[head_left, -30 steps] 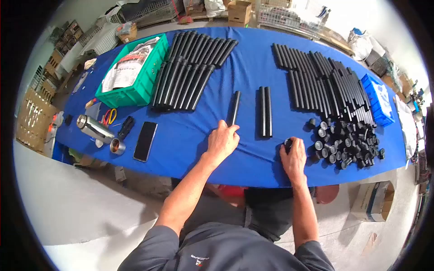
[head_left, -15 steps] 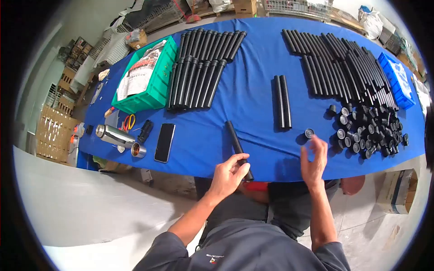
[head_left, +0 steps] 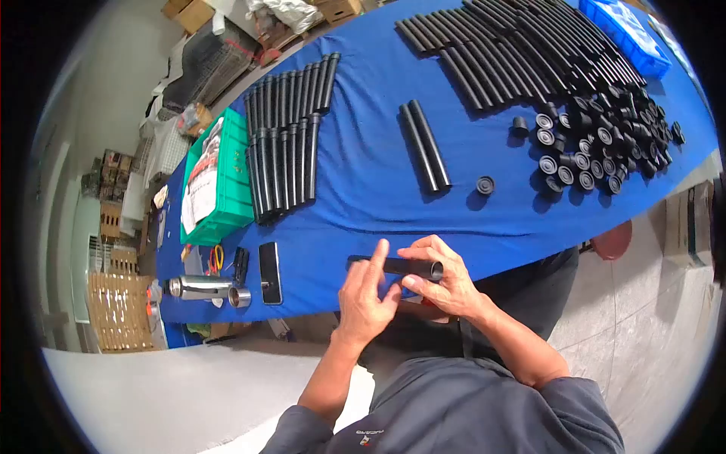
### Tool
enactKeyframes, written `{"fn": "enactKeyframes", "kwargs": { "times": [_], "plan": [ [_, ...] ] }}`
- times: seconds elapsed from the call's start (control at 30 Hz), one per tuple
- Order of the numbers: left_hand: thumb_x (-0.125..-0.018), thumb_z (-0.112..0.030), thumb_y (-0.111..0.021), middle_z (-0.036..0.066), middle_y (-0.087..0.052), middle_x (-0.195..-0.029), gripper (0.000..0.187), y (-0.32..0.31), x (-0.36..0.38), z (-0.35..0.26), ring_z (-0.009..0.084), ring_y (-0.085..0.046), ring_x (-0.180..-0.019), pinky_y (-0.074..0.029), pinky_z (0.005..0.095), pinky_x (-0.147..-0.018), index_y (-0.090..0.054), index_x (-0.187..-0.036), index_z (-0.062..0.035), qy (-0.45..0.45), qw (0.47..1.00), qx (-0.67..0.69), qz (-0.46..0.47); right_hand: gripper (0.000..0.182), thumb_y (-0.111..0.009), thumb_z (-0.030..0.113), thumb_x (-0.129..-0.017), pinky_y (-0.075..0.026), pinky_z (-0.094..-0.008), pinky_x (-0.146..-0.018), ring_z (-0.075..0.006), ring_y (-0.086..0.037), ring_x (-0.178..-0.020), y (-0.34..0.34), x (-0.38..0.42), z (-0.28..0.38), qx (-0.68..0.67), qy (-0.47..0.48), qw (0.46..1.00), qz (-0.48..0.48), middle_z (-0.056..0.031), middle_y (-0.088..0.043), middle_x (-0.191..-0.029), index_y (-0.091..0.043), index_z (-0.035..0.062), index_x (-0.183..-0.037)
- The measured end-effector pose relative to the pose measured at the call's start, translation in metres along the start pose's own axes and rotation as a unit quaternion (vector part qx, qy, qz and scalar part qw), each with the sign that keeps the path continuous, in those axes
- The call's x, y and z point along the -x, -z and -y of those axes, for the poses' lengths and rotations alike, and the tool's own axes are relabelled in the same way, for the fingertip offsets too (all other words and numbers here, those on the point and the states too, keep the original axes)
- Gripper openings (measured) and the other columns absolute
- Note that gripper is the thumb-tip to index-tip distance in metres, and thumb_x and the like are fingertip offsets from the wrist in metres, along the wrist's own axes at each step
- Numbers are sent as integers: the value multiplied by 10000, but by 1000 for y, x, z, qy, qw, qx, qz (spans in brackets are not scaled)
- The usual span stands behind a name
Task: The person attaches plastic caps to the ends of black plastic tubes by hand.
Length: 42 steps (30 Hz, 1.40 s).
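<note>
A black tube [head_left: 402, 265] lies nearly crosswise in front of me at the table's near edge. My right hand [head_left: 448, 281] grips it close to its open end, thumb below and fingers above. Over the tube's other end, my left hand [head_left: 366, 296] has its index finger stretched out and its thumb apart, partly covering that end. Beyond the hands, two more black tubes [head_left: 425, 147] lie side by side on the blue cloth. One loose black cap [head_left: 485, 185] sits to their right.
Black caps [head_left: 586, 160] are heaped at the right, below rows of plain tubes [head_left: 491, 64] and a blue tray [head_left: 634, 45]. Capped tubes [head_left: 283, 144] lie at left beside a green crate [head_left: 234, 204]. A phone [head_left: 270, 274] and a steel flask [head_left: 203, 287] are near the front.
The view has turned. The tube has swung from pointing away to crosswise. My right hand has left the loose cap's side and taken hold of the tube; my left fingers have spread.
</note>
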<state>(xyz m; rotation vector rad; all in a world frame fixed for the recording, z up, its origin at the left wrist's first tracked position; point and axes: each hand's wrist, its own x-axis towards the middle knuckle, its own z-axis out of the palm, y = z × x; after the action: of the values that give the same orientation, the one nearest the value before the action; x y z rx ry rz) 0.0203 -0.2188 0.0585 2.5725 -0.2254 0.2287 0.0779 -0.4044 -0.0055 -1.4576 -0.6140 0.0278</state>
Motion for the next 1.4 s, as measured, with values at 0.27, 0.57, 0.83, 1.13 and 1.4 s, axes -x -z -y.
{"fn": "enactKeyframes", "kwargs": {
  "times": [0.27, 0.57, 0.83, 1.13, 1.4],
  "plan": [
    [-835, -181, -804, 166, -705, -1172, 486, -9, -11, 46, 322, -667, -1150, -515, 431, -969, -649, -1270, -32, 34, 987, -31, 152, 503, -847, 327, -870, -563, -371, -780, -238, -718, -870, 8, 11, -15, -44, -68, 997, -13, -118, -734, -1006, -703, 31, -1250],
    [-873, -229, -840, 135, -735, -971, 440, -3, 39, 26, 189, -699, -897, -549, 355, -809, -565, -1130, -2, 218, 918, 226, 243, 481, -857, 383, -838, -520, -371, -664, -236, -663, -774, 20, 11, -21, -52, 16, 988, 143, -75, -677, -870, -757, 55, -1175],
    [-897, -224, -832, 105, -714, -1065, 406, -33, 69, 38, 158, -673, -994, -550, 354, -888, -573, -1107, 6, 258, 887, 325, 202, 442, -812, 461, -836, -478, -439, -622, -313, -618, -717, 16, 12, -26, -2, 44, 983, 180, -96, -598, -775, -699, 36, -870],
    [-925, -142, -793, 83, -710, -1099, 350, -14, 61, 31, 141, -675, -1013, -557, 326, -917, -629, -1192, 13, 263, 856, 384, 225, 494, -883, 405, -800, -499, -357, -567, -232, -633, -669, 19, 10, -21, 29, 2, 983, 183, -83, -629, -793, -760, 9, -1067],
    [-954, -185, -751, 156, -724, -1024, 510, 14, 49, 19, 206, -730, -804, -591, 313, -720, -564, -1377, 32, 334, 718, 566, 227, 867, -888, 271, -808, -537, -357, -803, -204, -626, -1053, 13, 9, -17, -129, -80, 988, -1, -121, -625, -1233, -464, 78, -1540]
  ]
}}
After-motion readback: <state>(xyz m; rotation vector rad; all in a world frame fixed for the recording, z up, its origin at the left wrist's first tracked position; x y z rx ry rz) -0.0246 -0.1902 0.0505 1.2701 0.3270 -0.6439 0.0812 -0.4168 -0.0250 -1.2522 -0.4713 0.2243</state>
